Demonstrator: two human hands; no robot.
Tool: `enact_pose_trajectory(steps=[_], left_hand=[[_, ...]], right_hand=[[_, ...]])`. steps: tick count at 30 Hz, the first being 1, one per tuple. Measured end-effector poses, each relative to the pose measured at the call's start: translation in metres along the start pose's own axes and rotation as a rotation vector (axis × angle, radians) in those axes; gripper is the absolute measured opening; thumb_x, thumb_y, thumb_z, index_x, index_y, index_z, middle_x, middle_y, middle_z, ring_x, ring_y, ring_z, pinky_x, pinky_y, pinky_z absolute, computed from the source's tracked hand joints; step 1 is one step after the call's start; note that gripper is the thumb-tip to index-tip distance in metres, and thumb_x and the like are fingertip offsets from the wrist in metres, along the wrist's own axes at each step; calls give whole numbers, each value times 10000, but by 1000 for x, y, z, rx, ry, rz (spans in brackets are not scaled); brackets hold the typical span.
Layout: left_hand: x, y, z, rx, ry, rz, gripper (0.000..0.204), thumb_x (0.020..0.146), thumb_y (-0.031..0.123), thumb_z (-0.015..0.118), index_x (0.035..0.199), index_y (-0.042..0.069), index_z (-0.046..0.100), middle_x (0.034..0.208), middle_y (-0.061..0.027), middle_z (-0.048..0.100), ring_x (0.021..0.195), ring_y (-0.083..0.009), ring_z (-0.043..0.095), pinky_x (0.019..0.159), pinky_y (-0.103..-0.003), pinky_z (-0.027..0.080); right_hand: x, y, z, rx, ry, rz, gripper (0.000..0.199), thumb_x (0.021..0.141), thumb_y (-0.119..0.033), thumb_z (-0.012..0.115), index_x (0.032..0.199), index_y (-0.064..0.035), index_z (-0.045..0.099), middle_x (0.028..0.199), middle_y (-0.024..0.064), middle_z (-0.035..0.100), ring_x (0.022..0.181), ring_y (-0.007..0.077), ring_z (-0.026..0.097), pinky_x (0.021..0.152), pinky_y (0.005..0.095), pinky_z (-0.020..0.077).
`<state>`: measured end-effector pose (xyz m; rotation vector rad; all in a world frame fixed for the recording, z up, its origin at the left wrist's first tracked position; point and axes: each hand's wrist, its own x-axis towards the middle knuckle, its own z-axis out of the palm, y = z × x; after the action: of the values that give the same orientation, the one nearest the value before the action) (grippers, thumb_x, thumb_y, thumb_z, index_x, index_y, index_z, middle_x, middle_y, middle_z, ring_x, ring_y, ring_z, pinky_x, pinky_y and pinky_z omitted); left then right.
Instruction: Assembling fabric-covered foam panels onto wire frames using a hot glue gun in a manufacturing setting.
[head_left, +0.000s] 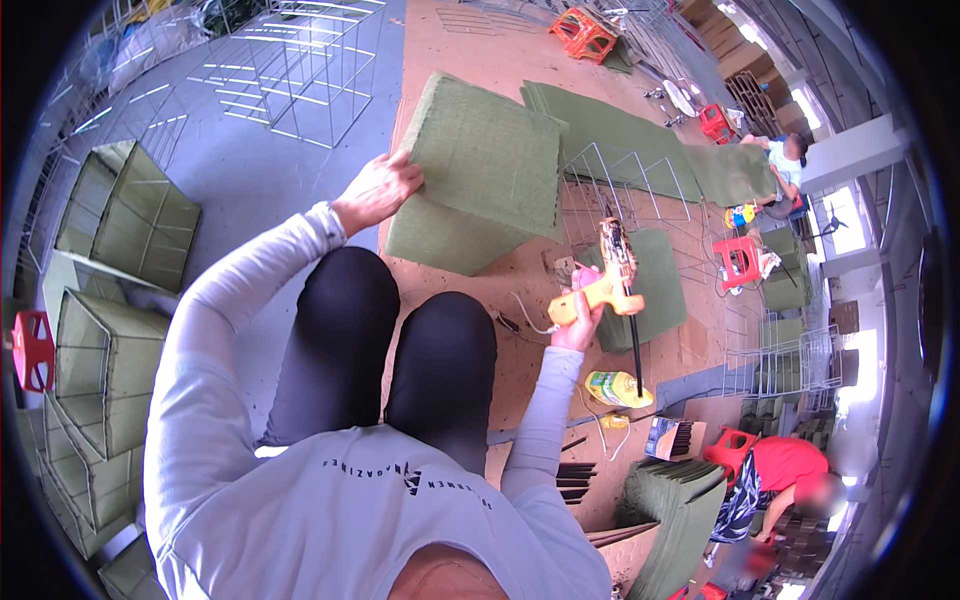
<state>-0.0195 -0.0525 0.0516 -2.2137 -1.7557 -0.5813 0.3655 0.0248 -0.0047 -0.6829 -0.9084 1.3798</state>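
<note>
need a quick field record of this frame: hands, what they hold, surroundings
left hand: grips the edge of a green fabric-covered frame on the board floor
right hand: holds a yellow glue gun, nozzle up, glue stick trailing below
under the frame: second green covered frame
beside: bare wire frame, green fabric sheet
floor near right hand: yellow-green bottle
left side: stacked green covered frames
others: person in red shirt, lower right; person seated, upper right

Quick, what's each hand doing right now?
Left hand: gripping the edge of the green fabric-covered panel.
Right hand: closed on the yellow glue gun.
</note>
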Motion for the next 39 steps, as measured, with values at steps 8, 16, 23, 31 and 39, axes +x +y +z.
enact_pose_trajectory(steps=[8, 16, 23, 31, 39], left_hand=[[36, -36, 0, -263, -286, -8, 120, 705, 94, 627, 814, 68, 671, 789, -109, 653, 771, -274, 634, 711, -351, 504], [41, -35, -8, -328, -301, -119, 112, 652, 100, 648, 756, 69, 677, 734, -108, 652, 764, -260, 640, 717, -346, 497], [34, -28, -12, -257, -252, -133, 86, 661, 56, 614, 733, 61, 661, 739, -112, 649, 760, -263, 640, 710, -343, 499], [30, -27, -8, -271, -178, -127, 83, 679, 46, 594, 739, 70, 647, 785, -111, 640, 803, -277, 627, 714, -350, 497], [38, -24, -14, -294, -267, -187, 98, 669, 49, 582, 744, 60, 644, 781, -119, 642, 797, -283, 628, 708, -357, 497]], right_hand=[[-47, -37, 29, 124, -372, 216, 685, 702, -30, 654, 1313, -5, 345, 1365, 154, 384, 1184, 262, 450, 923, 360, 424], [-52, 18, 86, -251, -694, 358, 473, 733, 13, 610, 1186, 28, 477, 1202, 158, 538, 1106, 272, 524, 932, 339, 412], [-44, 50, 114, -331, -733, 433, 350, 778, 2, 584, 1121, 7, 515, 1110, 114, 574, 1082, 224, 535, 925, 300, 403], [-42, 53, 136, -599, -756, 239, 295, 804, -39, 576, 1095, -21, 531, 1086, 81, 590, 1002, 165, 538, 898, 290, 401], [-36, 66, 134, -616, -766, 179, 226, 803, -47, 602, 1021, -21, 547, 1009, 70, 601, 956, 155, 554, 872, 289, 419]])
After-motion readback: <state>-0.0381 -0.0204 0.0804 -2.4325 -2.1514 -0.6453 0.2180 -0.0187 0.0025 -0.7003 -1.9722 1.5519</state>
